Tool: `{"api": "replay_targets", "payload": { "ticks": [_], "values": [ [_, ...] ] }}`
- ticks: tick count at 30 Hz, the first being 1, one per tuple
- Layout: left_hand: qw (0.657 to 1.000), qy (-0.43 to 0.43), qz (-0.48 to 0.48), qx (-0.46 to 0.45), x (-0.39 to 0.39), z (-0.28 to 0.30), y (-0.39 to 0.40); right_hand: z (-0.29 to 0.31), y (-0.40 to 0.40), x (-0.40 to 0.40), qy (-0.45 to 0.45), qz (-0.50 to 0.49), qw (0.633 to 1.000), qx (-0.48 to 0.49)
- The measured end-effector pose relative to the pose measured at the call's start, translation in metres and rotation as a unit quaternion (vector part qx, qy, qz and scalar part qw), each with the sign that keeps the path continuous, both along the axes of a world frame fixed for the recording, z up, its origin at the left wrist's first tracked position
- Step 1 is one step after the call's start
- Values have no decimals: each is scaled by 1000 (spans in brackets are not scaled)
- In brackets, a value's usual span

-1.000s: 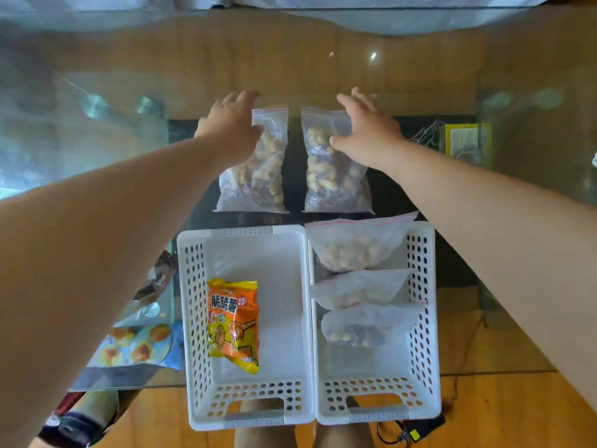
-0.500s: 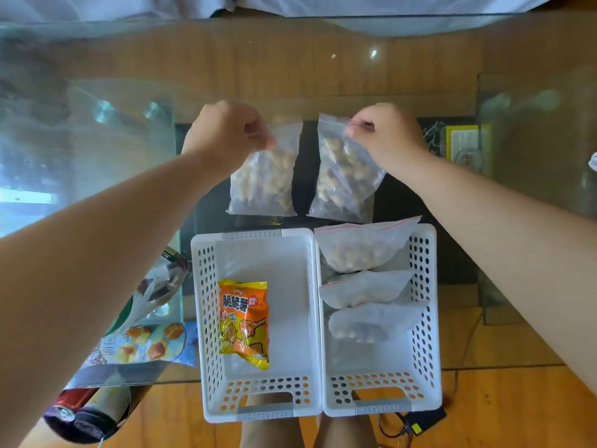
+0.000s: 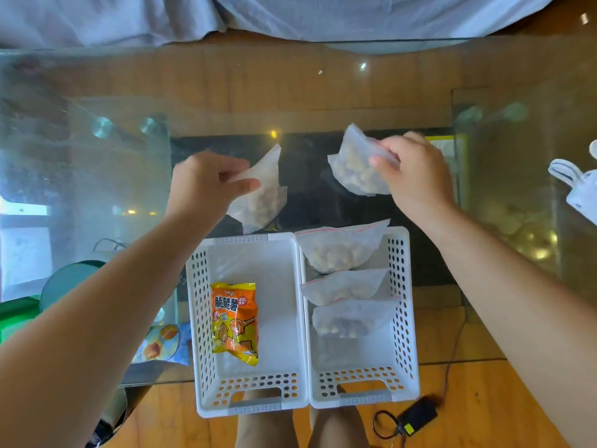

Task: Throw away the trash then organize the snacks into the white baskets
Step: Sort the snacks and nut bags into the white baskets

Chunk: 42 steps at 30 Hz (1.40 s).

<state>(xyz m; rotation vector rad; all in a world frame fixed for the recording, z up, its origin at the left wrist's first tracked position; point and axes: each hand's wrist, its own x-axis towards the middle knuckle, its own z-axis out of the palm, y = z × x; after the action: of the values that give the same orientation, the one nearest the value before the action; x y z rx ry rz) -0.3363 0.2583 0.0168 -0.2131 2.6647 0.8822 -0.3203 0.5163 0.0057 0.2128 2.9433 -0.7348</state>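
- Left hand [image 3: 210, 182]: pinches the top corner of a clear zip bag of nuts [image 3: 258, 197], which hangs free just beyond the far rim of the left white basket [image 3: 200, 318].
- Right hand [image 3: 416, 176]: pinches a second zip bag of nuts [image 3: 358, 169], held tilted, beyond the far rim of the right white basket [image 3: 405, 318] (this hand is the nearer to it).
- Right basket: three zip bags [image 3: 342, 250] stacked along its far half; near half open, long axis running toward the person.
- Left basket: one orange snack packet [image 3: 235, 321] by its left wall; the rest is bare floor.
- Judgement: both bags need to travel toward the person and down over the far rims.
- Glass table [image 3: 97, 176]: carries both baskets at its near edge.
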Motion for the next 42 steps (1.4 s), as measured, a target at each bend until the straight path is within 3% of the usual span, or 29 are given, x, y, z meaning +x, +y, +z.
{"api": "replay_targets", "payload": {
  "ticks": [2,5,7,9,11,13,15,17,21,23,26,29,34,39,42],
  "values": [
    [998,-33,53,-6,6,-12,-6,-13,4,0,-50,-23,998,32],
    [996,-27,80,25,10,-18,-2,-16,-2,2,-2,-105,994,4],
    [998,-38,20,37,10,-13,9,-15,-12,3,-16,-61,997,-48],
    [998,-32,49,37,1,-12,10,-16,-14,4,-69,-27,994,-83],
    [989,-9,145,22,-10,-13,0,-18,0,-3,-49,-137,985,-91],
    [990,-15,141,4,-14,-12,-3,-18,14,-6,-8,-203,978,-37],
    [997,-52,50,9,-9,-8,7,-17,11,-4,-19,-107,994,1],
    [997,-71,17,32,-3,-4,18,-15,2,-1,-39,-21,999,-12],
    [995,-38,70,66,-1,2,10,0,9,-1,37,-91,991,-93],
    [996,-40,49,57,1,3,7,5,10,0,57,-116,986,-109],
    [999,-37,10,-8,1,-3,11,1,4,0,-13,-86,993,-85],
    [994,-69,83,3,-5,-7,15,-5,0,-6,-68,-86,992,-56],
    [996,-50,72,29,-4,-6,18,4,5,-1,5,-119,992,-53],
    [996,-71,50,5,2,-9,18,-7,13,21,-68,-102,991,-58],
    [995,-29,91,29,8,0,18,-9,20,34,-23,-167,977,-131]
  ]
}}
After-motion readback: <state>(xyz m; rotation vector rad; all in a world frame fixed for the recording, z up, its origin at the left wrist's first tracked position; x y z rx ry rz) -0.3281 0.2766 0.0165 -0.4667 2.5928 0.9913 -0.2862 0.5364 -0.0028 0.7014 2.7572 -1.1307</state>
